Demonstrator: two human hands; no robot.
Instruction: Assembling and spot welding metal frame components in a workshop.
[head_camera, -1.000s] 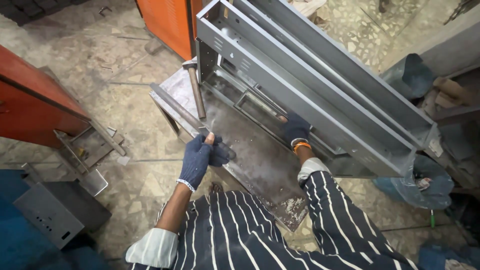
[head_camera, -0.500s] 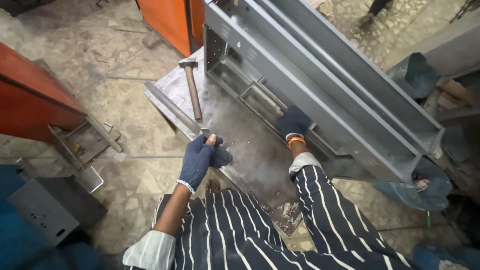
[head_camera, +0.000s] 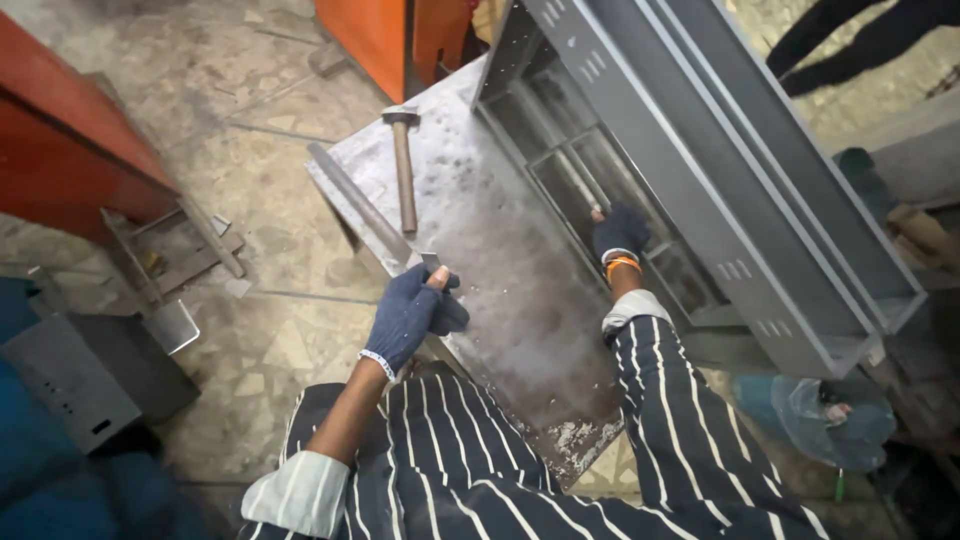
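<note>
Gloves, dark blue, on both hands. Left hand grip clenched on a small metal piece at the near-left edge of the tabletop, thumb up against it. Right hand reaches into the grey frame, fingers curled around a thin bar inside it; grip looks closed on the bar, orange cuff at the wrist. Frame stands tilted on the far-right side of the tabletop, long and channel-shaped, slotted holes along its side. Hammer lies flat on the tabletop's far-left part, head away from the person, well apart from both hands. Flat steel strip runs along the tabletop's left edge, just beyond the left hand. Tabletop is scuffed steel, flecked with debris at the near end. Orange cabinet beyond the tabletop; blue plastic bag on the floor to its right. Striped sleeves on both arms.
</note>
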